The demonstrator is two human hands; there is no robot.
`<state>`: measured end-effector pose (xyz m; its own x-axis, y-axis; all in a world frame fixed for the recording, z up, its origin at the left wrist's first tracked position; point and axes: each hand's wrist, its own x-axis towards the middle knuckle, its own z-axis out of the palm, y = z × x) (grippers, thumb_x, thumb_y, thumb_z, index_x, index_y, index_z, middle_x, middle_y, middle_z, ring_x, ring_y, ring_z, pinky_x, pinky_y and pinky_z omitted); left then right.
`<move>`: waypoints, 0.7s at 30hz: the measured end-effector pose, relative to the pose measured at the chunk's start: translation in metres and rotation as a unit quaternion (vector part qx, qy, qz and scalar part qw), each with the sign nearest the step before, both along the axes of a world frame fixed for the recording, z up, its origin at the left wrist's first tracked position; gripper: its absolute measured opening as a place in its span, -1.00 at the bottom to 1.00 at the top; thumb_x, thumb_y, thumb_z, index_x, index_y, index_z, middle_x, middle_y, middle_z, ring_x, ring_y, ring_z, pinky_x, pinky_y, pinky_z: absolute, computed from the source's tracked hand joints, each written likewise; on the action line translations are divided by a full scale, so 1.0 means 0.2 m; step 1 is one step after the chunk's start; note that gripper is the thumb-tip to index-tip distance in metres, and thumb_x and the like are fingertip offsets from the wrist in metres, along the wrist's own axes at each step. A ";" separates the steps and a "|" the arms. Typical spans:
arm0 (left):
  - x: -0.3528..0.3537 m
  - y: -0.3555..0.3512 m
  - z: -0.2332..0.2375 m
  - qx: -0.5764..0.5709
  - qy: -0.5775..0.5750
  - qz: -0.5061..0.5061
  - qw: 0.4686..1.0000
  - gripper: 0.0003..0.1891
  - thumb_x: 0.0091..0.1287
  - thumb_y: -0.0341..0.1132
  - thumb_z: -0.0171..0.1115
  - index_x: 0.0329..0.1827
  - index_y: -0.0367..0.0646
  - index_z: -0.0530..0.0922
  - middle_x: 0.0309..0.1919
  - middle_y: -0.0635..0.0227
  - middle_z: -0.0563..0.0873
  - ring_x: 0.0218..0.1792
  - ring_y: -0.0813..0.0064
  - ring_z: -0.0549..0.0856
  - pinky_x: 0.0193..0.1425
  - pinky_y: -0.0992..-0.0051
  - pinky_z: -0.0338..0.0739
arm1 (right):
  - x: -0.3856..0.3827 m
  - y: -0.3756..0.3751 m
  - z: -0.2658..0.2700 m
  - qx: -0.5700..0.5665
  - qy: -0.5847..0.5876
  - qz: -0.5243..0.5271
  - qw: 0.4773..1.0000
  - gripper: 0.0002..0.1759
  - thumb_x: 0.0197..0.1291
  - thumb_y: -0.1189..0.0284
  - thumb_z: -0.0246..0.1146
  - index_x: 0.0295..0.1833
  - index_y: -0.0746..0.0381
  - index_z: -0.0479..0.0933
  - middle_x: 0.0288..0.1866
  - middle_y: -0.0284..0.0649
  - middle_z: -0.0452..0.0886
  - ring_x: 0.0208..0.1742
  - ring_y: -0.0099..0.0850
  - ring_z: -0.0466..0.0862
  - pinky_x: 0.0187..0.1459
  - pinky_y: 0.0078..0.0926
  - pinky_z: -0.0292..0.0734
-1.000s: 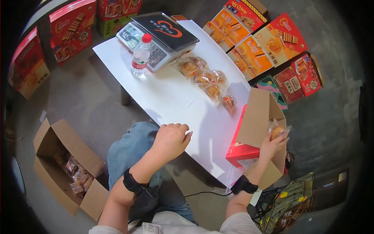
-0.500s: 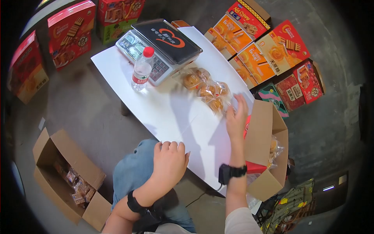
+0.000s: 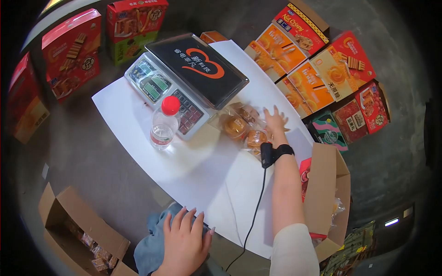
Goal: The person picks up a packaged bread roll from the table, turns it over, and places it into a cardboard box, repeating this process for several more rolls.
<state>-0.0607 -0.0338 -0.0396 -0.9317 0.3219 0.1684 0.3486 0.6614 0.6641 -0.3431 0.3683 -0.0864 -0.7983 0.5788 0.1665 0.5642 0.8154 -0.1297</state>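
My right hand is stretched out over the white table, fingers spread, resting on a cluster of clear-wrapped pastry packets beside the scale. It holds nothing that I can see. My left hand lies flat at the table's near edge, over my knee, fingers apart and empty. Black straps sit on both wrists, with a cable running from the right one.
A water bottle with a red cap stands left of the scale. An open cardboard box sits right of the table, another with packets on the floor at left. Several colourful snack boxes line the floor.
My right hand left the cardboard box on the right, where it held a packet, and reached forward onto the packets by the scale. My left hand stayed at the near edge.
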 end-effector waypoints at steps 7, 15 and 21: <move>-0.07 -0.06 -0.02 0.051 -0.043 0.007 0.998 -0.60 0.11 -0.37 0.16 0.05 -0.27 0.42 0.00 0.06 0.49 0.10 0.11 0.41 0.24 0.13 0.17 | 0.04 0.21 -0.19 -0.159 -0.054 0.002 0.986 -0.07 0.07 -0.32 -0.21 0.45 -0.02 -0.11 0.43 0.01 0.00 0.46 0.05 -0.24 0.36 -0.04 -0.49; -0.05 -0.04 -0.03 0.097 -0.047 0.001 0.994 -0.70 0.13 -0.35 0.18 -0.07 -0.21 0.49 -0.04 0.19 0.54 0.10 0.15 0.45 0.21 0.16 0.24 | 0.00 -0.11 -0.23 0.002 -0.030 0.183 0.983 -0.28 0.21 -0.12 -0.14 0.43 -0.09 -0.02 0.38 0.16 0.04 0.47 -0.01 -0.22 0.38 -0.10 -0.44; -0.04 -0.01 -0.02 0.111 -0.040 0.004 0.993 -0.73 0.13 -0.37 0.17 -0.09 -0.20 0.50 -0.05 0.21 0.55 0.10 0.17 0.46 0.19 0.20 0.26 | 0.00 -0.32 -0.10 -0.020 -0.092 0.218 0.971 -0.29 0.19 -0.10 -0.08 0.41 -0.09 0.03 0.37 0.18 0.06 0.45 0.01 -0.15 0.38 -0.08 -0.41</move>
<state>-0.0690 -0.0361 -0.0442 -0.9474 0.2780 0.1587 0.2836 0.4988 0.8190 -0.3421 0.3036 -0.1069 -0.9831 0.1823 -0.0180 0.1831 0.9785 -0.0951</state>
